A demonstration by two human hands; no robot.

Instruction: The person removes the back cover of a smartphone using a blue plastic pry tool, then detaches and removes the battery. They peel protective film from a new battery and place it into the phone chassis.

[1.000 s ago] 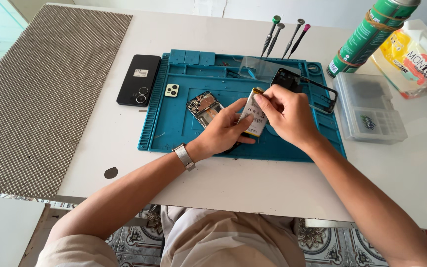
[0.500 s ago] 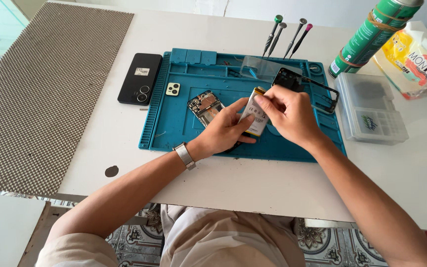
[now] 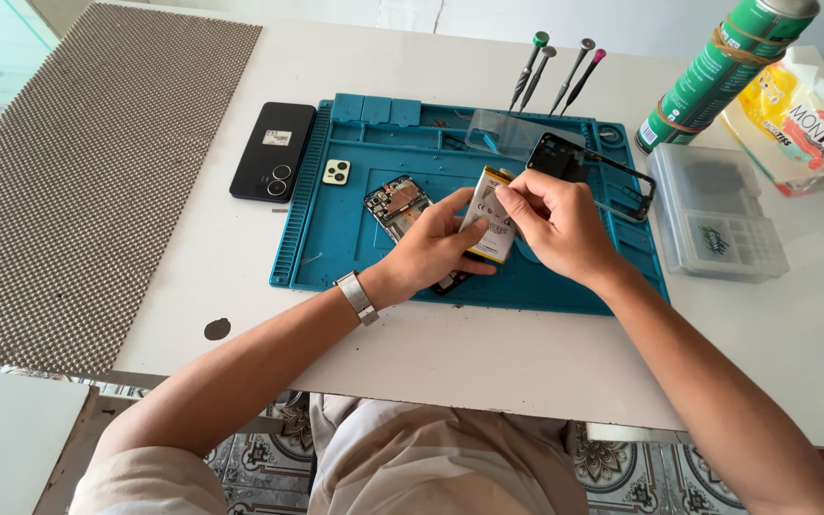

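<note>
free: mat's left half [image 3: 336,238] | blocked: screwdrivers [image 3: 555,72] behind, parts box [image 3: 717,224] right

Over the teal repair mat [image 3: 336,238]: left hand [image 3: 431,250] and right hand [image 3: 555,224] both pinch a white phone battery [image 3: 490,224]. Opened phone body [image 3: 398,202] lies on mat, just left of battery. Black back cover [image 3: 273,150] off mat's left edge, on bench [image 3: 488,353]. Screwdrivers [image 3: 555,72] upright at mat's far edge.
</note>
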